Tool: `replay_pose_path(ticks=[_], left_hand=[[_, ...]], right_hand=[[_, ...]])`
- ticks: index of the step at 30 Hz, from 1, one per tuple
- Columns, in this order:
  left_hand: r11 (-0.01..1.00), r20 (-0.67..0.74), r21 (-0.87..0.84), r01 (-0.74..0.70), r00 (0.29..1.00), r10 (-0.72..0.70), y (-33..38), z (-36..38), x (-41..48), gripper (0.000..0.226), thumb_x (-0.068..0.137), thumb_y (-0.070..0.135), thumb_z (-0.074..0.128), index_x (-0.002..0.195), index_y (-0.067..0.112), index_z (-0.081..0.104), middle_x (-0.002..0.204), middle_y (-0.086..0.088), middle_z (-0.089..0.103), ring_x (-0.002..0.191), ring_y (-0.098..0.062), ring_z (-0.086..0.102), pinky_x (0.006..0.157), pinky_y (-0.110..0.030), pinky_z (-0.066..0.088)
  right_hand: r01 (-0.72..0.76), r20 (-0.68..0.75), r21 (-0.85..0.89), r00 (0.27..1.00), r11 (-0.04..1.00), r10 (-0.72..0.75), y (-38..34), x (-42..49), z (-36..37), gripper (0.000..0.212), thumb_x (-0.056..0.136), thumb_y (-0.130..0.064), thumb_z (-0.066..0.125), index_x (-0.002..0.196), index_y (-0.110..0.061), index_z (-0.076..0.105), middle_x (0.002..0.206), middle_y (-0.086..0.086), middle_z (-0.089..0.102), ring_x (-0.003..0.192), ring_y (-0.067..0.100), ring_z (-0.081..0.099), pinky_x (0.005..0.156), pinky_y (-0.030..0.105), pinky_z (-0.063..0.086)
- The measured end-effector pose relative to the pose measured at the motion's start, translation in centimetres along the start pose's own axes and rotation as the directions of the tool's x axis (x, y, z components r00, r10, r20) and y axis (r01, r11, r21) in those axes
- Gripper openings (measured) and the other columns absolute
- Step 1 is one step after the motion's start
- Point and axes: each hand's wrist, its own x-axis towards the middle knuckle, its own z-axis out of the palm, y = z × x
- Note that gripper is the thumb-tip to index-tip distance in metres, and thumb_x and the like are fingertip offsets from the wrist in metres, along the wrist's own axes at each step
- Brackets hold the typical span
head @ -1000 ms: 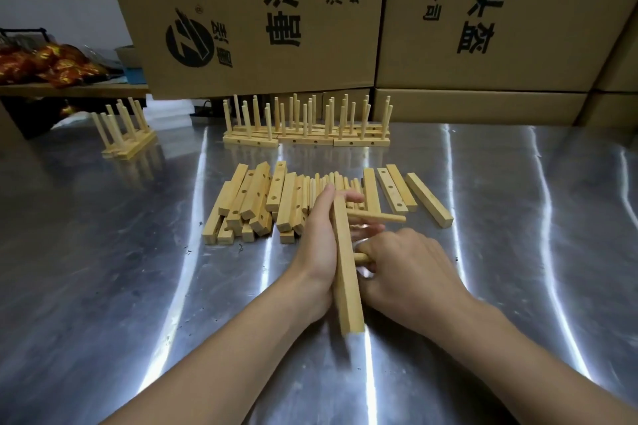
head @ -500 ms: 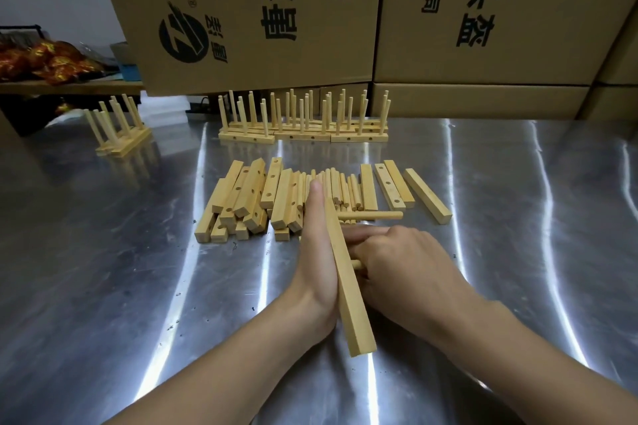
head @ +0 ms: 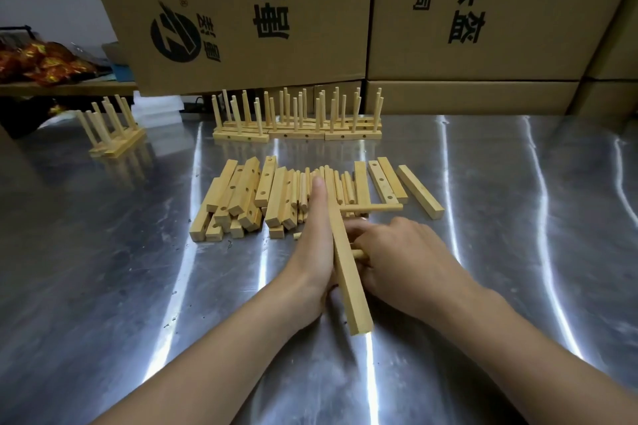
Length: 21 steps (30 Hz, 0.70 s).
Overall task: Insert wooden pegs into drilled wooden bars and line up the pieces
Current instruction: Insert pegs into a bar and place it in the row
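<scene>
Right hand (head: 404, 252) curled round peg (head: 359, 254) at bar (head: 348, 279); left hand (head: 314, 245) flat alongside.

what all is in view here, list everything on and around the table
held bar: one, pale wood, on edge between the hands
peg: one, pale wood, at the held bar's right face
loose bars: a heap, pale wood, drilled, mid-table
loose pegs: many, pale wood, right of that heap
pegged bars: a row, pale wood, back of the table; a small group far left
steel table: one, silver
cardboard boxes: several, brown with black print, behind the table
packets: some, red-gold, shelf far left
left hand: flat against the held bar
right hand: curled round the peg
</scene>
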Motion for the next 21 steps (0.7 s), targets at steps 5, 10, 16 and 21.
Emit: replay_pose_path(ticks=[5,10,16,21], left_hand=[[0.995,-0.006,0.063,-0.072,0.997,0.073,-0.4,0.4,-0.1,0.103,0.087,0.095,0.026,0.102,0.010,0.082,0.099,-0.017,0.081,0.092,-0.031,0.079,0.082,-0.043,0.063],[0.990,0.028,-0.001,-0.139,0.990,0.139,0.1,0.3,-0.1,0.090,0.090,0.089,0.030,0.081,0.013,0.079,0.085,-0.013,0.076,0.077,-0.023,0.074,0.066,-0.031,0.059],[0.967,0.142,0.148,-0.206,0.972,0.185,0.8,-0.4,-0.1,0.103,0.089,0.093,0.018,0.088,0.007,0.075,0.078,-0.009,0.069,0.074,-0.019,0.069,0.066,-0.026,0.057],[0.943,0.155,0.233,-0.236,0.967,0.203,0.4,-0.5,-0.2,0.109,0.083,0.097,0.017,0.097,0.009,0.079,0.091,-0.012,0.078,0.093,-0.024,0.077,0.085,-0.036,0.060]], right_hand=[[-0.031,-0.031,0.024,0.999,0.999,0.032,0.0,0.3,-0.3,0.005,0.082,-0.029,0.080,0.084,-0.030,0.074,0.096,-0.015,0.078,0.047,0.005,0.030,0.046,0.025,0.033],[-0.033,0.090,0.021,0.995,0.999,0.031,0.0,0.4,-0.4,0.013,0.088,-0.033,0.062,0.076,-0.030,0.066,0.090,-0.013,0.070,0.054,0.009,0.037,0.054,0.029,0.032],[0.003,0.089,0.048,0.996,0.999,-0.007,-0.8,0.2,-1.1,0.024,0.084,-0.028,0.065,0.068,-0.034,0.048,0.061,-0.019,0.038,0.050,0.003,0.031,0.049,0.019,0.021],[-0.006,0.020,0.046,1.000,0.999,0.005,-0.9,0.0,-0.7,0.028,0.078,-0.019,0.077,0.064,-0.032,0.056,0.063,-0.015,0.050,0.048,0.000,0.026,0.050,0.014,0.017]])
